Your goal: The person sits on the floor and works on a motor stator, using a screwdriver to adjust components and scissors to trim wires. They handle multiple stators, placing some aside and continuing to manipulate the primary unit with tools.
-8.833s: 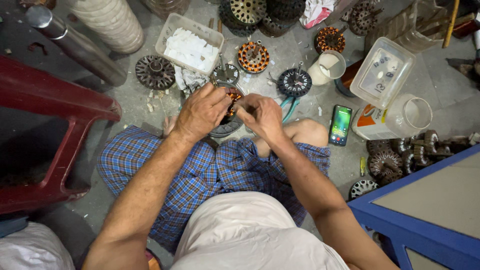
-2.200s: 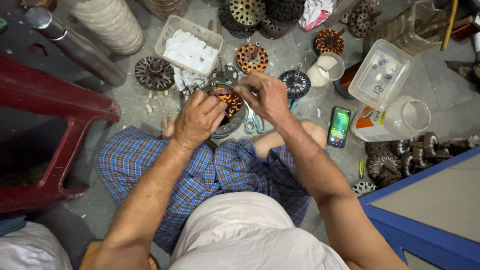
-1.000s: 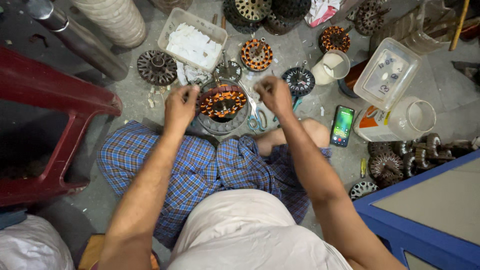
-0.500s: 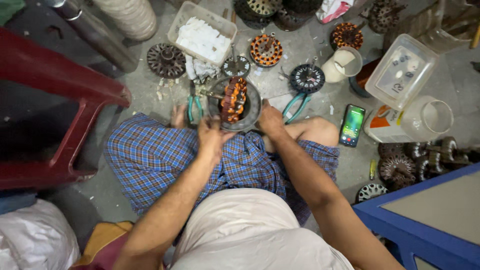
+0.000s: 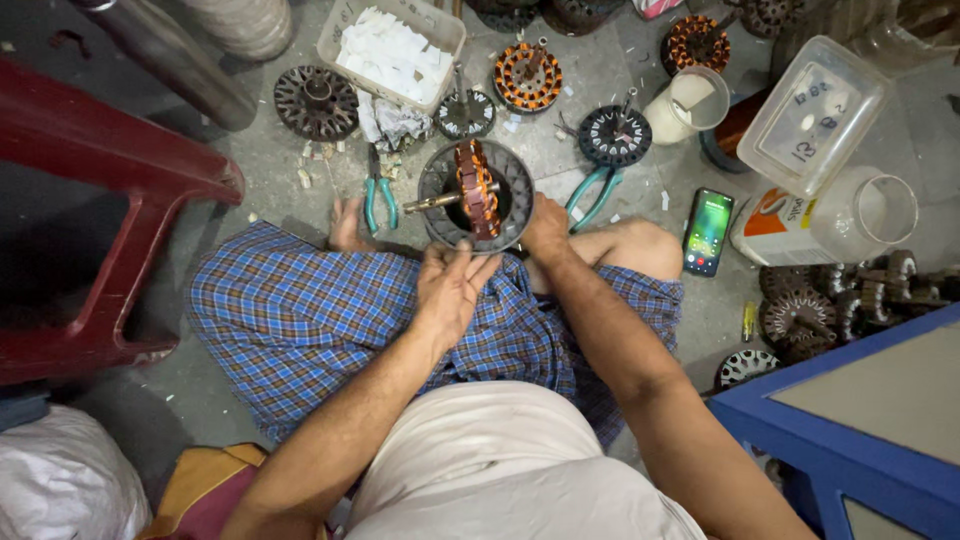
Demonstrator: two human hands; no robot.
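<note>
A person sits on the floor with legs crossed, in a blue checked cloth. Just past the knees stands a round dark metal housing with a copper wound stator standing on its edge inside it. A brass coloured shaft sticks out to the left.

The left hand is at the near edge of the housing, fingers loosely curled and thumb up, touching the rim. I cannot tell if it pinches anything. The right hand is curled round the right side of the housing and holds it.

Just left of the housing lie green handled pliers. To the right lie teal handled pliers, and farther right a phone with its screen lit. Far from the person is a plastic tub of white paper bits, with more wound stators around it. A red plastic stool stands at the left
</note>
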